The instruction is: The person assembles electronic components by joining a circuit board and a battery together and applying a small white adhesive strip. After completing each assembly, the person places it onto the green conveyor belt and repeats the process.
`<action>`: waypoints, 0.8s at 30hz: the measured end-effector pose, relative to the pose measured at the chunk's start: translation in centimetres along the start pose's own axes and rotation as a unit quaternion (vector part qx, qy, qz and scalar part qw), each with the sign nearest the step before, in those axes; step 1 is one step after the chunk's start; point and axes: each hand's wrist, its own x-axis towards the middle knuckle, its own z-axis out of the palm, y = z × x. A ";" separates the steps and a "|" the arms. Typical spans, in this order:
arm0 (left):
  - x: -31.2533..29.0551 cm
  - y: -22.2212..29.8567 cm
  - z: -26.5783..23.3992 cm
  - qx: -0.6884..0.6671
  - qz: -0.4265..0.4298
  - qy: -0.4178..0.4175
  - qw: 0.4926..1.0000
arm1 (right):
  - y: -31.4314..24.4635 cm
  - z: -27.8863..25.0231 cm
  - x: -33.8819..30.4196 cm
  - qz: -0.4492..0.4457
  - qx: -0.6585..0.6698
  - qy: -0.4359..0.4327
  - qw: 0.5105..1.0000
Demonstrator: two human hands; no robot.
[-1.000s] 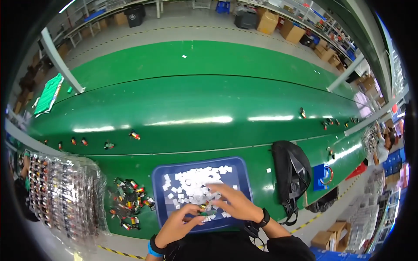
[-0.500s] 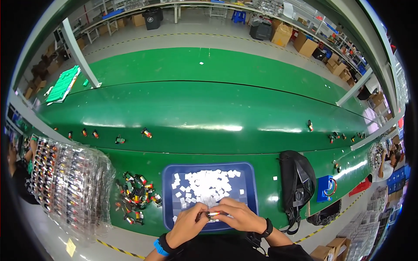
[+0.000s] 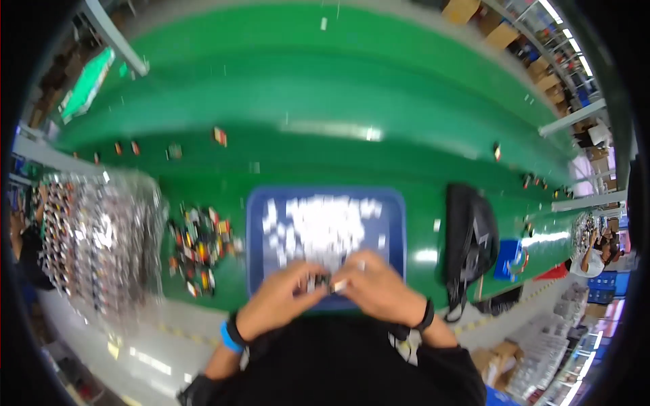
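Observation:
My left hand (image 3: 286, 295) and my right hand (image 3: 382, 291) meet over the near edge of a blue tray (image 3: 401, 237). Fingers of both are closed around a small dark part (image 3: 321, 279) with a pale bit at its right end, by the right fingertips. Blur hides its exact kind and whether the pale bit is a separate piece. Many small white square pieces (image 3: 325, 227) lie heaped in the tray. Left of the tray is a loose pile of small black, red, orange and green parts (image 3: 202, 245).
Clear plastic trays (image 3: 101, 237) filled with small parts are stacked at the left. A black bag (image 3: 468, 237) and a blue box-like object (image 3: 508, 260) lie to the right. Several loose parts dot the green table (image 3: 325, 162). Other people sit at both far sides, one in a white top (image 3: 590, 262).
The whole view has tipped downward, so the table and tray appear higher and blurred. Both hands still hold the small part above the tray's near edge, the fingers slightly shifted.

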 end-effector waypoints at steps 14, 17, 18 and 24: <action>1.2 1.4 -0.8 -0.438 -0.138 -0.084 0.885 | -1.1 -0.3 0.8 -0.130 -0.107 0.119 0.978; 1.6 1.3 -0.6 -0.442 -0.147 -0.080 0.881 | -0.8 -0.4 0.8 -0.137 -0.122 0.123 0.975; 1.6 1.2 -0.5 -0.430 -0.139 -0.083 0.888 | -0.7 -0.4 0.9 -0.142 -0.130 0.126 0.973; 1.1 0.7 1.5 -0.434 -0.083 0.015 0.897 | -0.4 0.5 1.0 -0.125 -0.114 0.144 0.975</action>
